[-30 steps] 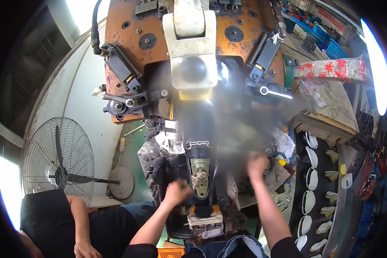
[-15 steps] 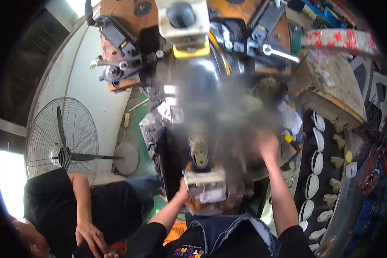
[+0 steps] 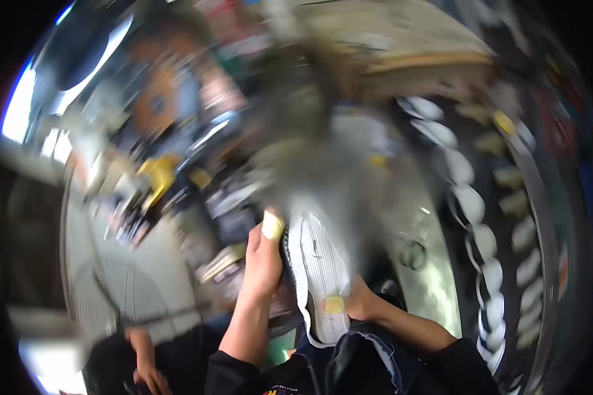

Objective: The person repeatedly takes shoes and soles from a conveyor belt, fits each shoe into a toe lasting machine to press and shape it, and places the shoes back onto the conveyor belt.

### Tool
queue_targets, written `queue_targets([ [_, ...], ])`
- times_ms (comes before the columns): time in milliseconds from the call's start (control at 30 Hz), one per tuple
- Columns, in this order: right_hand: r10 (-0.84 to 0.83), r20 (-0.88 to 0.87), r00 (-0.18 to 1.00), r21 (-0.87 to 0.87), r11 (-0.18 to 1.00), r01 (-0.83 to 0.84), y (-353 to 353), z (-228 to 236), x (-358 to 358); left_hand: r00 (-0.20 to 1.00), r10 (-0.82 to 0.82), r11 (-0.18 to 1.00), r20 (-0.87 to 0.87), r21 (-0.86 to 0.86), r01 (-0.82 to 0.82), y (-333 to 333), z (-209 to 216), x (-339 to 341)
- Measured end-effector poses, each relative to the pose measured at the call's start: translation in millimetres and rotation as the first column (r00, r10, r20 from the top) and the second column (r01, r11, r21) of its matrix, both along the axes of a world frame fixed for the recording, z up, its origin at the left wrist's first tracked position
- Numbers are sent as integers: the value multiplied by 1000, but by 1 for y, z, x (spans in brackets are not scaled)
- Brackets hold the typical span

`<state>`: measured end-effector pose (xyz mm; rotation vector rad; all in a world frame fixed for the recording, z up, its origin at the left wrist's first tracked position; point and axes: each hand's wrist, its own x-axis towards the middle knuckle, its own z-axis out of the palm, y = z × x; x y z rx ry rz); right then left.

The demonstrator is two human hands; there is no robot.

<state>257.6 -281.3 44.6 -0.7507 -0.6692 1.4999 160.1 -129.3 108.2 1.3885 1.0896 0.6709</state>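
A shoe (image 3: 323, 257) lies lengthwise between my two hands, its pale ribbed face and white rim turned up toward me. Along its left edge runs a dark stitched side. My left hand (image 3: 263, 260) grips that edge near the far end, a yellowish cover on its thumb. Close to the near end, my right hand (image 3: 357, 301) holds the other side, and its thumb, also covered in yellow, presses on the ribbed face. Most other fingers are hidden beneath the shoe. The shoe's far end fades into a grey blur.
At the left, the machine (image 3: 158, 178) with a yellow part is smeared by motion. On the right rack stand a row of white shoe soles (image 3: 470, 204) and smaller pale pieces (image 3: 524, 234). A wooden box (image 3: 428, 62) is behind. Another person's hand (image 3: 153, 378) shows lower left.
My view has swung right, so the machine now appears farther left. My left hand has left the machine's near end, and both hands now hold the shoe close to my body.
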Motion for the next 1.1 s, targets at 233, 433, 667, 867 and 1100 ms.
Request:
queue_targets([
  [233,-687,337,644,-212,611,762,-260,-65,67,289,-957,287,30,-57,956,-218,-77,243],
  [433,-676,664,-320,-297,-631,717,-585,-261,5,-27,-966,-66,-259,144,987,-556,-164,345],
  [667,361,844,396,-219,-443,870,-811,-293,6,-338,-939,-329,-54,420,846,-906,-279,374],
  [867,258,899,355,-170,-542,823,-813,-269,-55,-427,-846,-525,-320,356,773,-1074,-340,408],
  [1100,-121,984,-133,-29,-838,544,-784,-207,-14,-234,-909,-364,-345,381,850,-1108,-465,435],
])
